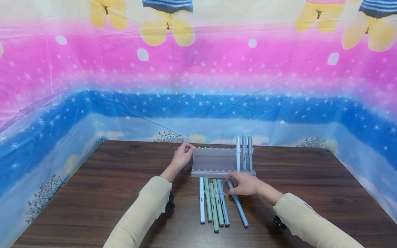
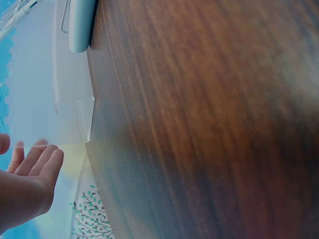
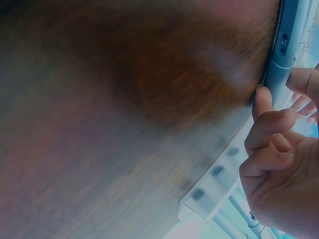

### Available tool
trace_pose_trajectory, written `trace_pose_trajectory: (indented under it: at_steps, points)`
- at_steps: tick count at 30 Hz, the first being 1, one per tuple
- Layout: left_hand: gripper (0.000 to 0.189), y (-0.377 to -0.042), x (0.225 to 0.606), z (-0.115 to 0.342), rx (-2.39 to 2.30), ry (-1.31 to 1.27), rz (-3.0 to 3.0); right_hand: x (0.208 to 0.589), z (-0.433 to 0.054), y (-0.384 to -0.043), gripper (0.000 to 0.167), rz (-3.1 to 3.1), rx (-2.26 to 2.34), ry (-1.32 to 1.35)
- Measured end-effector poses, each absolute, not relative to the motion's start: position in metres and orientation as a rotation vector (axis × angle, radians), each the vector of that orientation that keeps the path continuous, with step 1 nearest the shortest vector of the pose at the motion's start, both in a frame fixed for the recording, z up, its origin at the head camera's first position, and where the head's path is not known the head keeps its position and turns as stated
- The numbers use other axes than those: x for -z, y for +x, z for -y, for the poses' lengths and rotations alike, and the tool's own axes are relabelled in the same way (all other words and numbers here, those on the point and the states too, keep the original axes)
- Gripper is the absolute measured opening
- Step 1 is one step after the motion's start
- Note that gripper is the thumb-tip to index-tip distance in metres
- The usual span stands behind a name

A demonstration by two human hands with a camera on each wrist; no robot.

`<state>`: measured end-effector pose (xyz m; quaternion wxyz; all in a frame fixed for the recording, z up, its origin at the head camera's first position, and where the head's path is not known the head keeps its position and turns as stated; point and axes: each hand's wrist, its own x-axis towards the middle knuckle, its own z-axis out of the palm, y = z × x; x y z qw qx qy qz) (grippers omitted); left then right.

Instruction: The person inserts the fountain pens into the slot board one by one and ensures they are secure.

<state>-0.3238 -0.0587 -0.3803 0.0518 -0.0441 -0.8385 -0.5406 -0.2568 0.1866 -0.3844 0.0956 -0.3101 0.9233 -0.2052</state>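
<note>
The left hand [image 1: 182, 157] pinches the upper left corner of a translucent pen rack [image 1: 214, 160], thumb and fingers at its edge. Well apart from it, the right hand [image 1: 245, 183] has thumb and index finger closed about the cap end of a dark blue pen [image 1: 240, 210], which slants along the worktop [image 1: 124, 193] just in front of the rack's right end. Beside that pen, five loose pens [image 1: 216, 206], pale blue, green and blue, lie close together, some touching. Three capped pens [image 1: 244, 155] stand side by side in the rack's right end.

The rack looks light, so a slack left grip or a knock from the right wrist could shift it and topple the standing pens. A pinch so near the cap's end might let the pen swing and nudge its neighbours.

The worktop is dark, streaked wood grain. Around it hangs a creased cloth backdrop [image 1: 198, 103], pink and blue with white snowflakes.
</note>
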Motion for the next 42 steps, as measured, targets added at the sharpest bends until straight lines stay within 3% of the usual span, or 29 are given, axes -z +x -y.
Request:
trace_pose_trajectory:
  at_steps: [9, 23, 42]
  points:
    - [0.022, -0.321, 0.379, 0.059, 1.645, -0.138, 2.549, 0.386, -0.195, -0.257, 0.028, -2.669, 0.705, -0.958]
    - [0.023, -0.321, 0.379, 0.059, 1.639, -0.143, 2.559, 0.375, -0.209, -0.264, 0.038, -2.512, 1.040, -0.907]
    - [0.021, -0.324, 0.378, 0.057, 1.600, -0.123, 2.555, 0.349, -0.209, -0.265, 0.039, -2.756, 1.217, -0.939]
